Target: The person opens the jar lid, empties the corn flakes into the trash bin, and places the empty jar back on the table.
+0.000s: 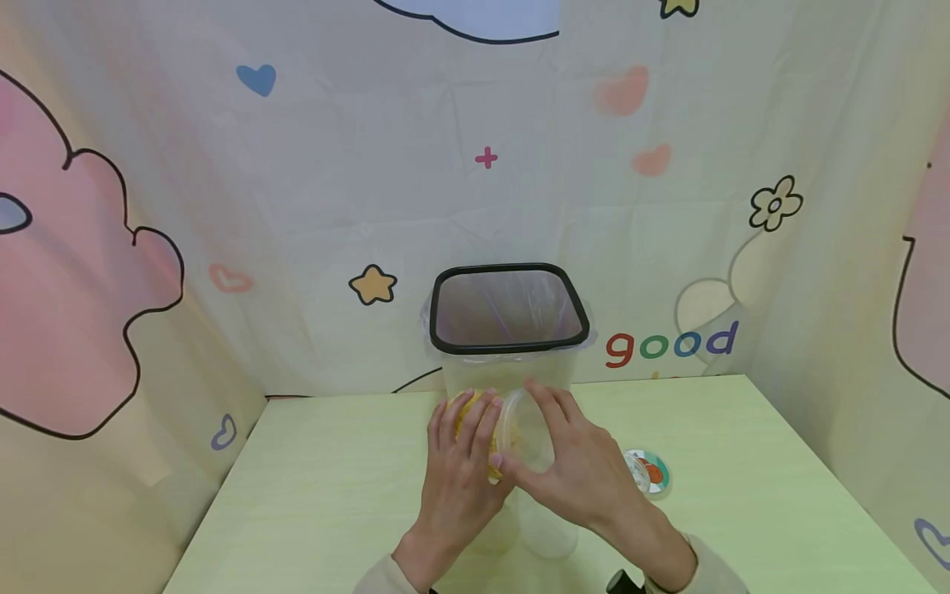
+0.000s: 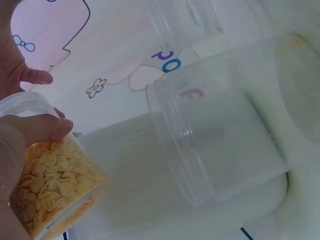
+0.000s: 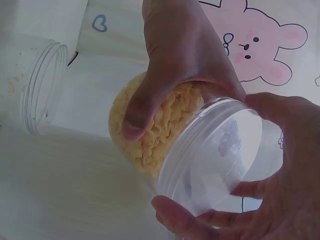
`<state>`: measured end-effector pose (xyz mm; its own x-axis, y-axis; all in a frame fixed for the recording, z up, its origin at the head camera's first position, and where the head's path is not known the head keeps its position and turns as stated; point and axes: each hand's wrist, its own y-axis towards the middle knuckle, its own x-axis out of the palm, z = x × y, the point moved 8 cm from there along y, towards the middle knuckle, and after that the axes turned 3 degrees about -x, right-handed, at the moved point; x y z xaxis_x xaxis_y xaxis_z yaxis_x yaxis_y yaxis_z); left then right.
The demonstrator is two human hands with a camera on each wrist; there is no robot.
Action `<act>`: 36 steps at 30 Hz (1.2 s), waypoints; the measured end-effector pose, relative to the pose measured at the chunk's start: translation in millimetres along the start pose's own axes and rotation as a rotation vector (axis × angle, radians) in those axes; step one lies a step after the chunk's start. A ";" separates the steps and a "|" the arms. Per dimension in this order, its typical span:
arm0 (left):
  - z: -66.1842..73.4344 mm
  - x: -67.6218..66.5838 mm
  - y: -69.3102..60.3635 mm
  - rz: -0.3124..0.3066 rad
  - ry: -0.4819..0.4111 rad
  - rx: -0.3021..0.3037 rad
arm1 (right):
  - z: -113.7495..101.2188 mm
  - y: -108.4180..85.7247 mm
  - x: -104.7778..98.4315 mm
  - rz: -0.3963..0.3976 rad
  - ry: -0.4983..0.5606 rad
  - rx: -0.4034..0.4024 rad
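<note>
My left hand [image 1: 456, 474] grips a clear plastic jar [image 2: 95, 175] filled with yellow flakes [image 3: 165, 120], which is tilted so its top faces right. Across that top sits a translucent lid [image 3: 220, 150]. My right hand [image 1: 586, 462] holds the lid by its rim, thumb on one side and fingers on the other. Below the hands, two open clear jars stand on the table: the left jar [image 1: 496, 532] has some yellowish residue near its bottom, and the right jar [image 1: 551, 532] looks colourless. The hands hide much of the flake jar in the head view.
Behind the hands, against the printed backdrop [image 1: 326, 165], is a bin [image 1: 512, 348] with a black rim and clear liner. To the right of my right hand, a round teal-and-white piece with a red picture [image 1: 656, 474] lies on the pale green table [image 1: 757, 495].
</note>
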<state>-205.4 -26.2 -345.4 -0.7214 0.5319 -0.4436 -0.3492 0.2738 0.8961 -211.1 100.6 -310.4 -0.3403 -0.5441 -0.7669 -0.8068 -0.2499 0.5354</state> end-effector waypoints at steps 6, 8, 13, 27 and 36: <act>-2.6 -1.5 -1.0 -0.011 -0.006 -0.014 | -12.2 0.8 -1.5 -0.003 0.025 -0.222; -3.4 -2.0 -1.2 -0.011 -0.009 -0.017 | -16.4 -0.4 -1.6 -0.021 0.011 -0.316; -4.8 -3.4 -0.4 -0.008 -0.037 -0.032 | -23.3 -5.3 -3.0 -0.064 -0.043 -0.516; -3.8 -8.9 1.8 -0.002 -0.097 -0.057 | -22.8 -8.8 -16.3 0.039 -0.033 -0.492; -1.4 -10.1 2.2 0.011 -0.053 -0.038 | -3.7 -1.1 -16.3 0.012 0.030 0.050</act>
<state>-199.7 -32.2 -338.9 -0.6933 0.5763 -0.4326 -0.3643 0.2376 0.9004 -202.8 106.7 -297.2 -0.3358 -0.5709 -0.7492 -0.8260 -0.2038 0.5255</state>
